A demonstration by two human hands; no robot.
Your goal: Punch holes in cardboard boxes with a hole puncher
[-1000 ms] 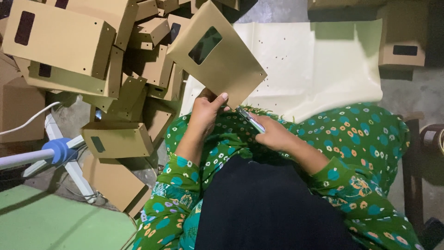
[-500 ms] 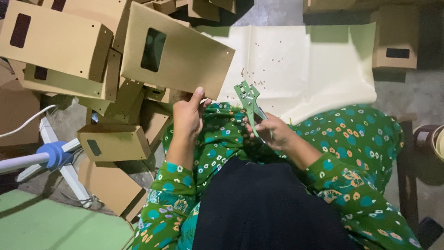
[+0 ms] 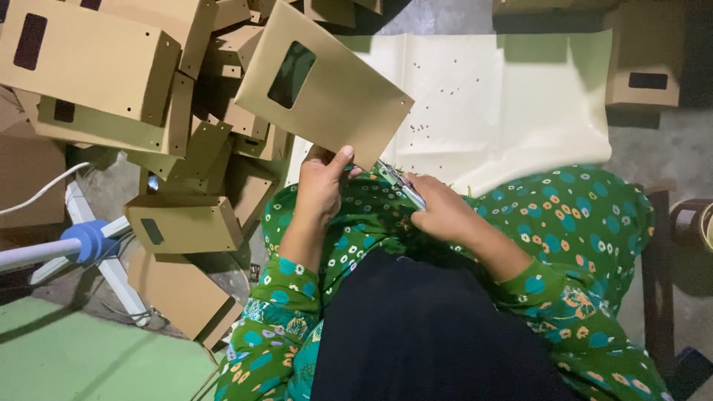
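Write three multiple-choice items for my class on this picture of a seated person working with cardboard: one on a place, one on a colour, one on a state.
1. Where do the folded cardboard boxes lie piled?
A. On the person's left
B. On the person's lap
C. On the cream sheet

2. What colour is the person's sleeve?
A. Plain white
B. Green with flowers
C. Red striped

3. How is the flat cardboard panel held?
A. Lying loose on the floor
B. Folded shut into a box
C. Pinched at its lower edge by the left hand

Answers: 1 A, the heap fills the upper left, beside the left arm. 2 B, both arms show a green floral print. 3 C, thumb and fingers grip the edge while the right hand brings a metal hand tool to it.
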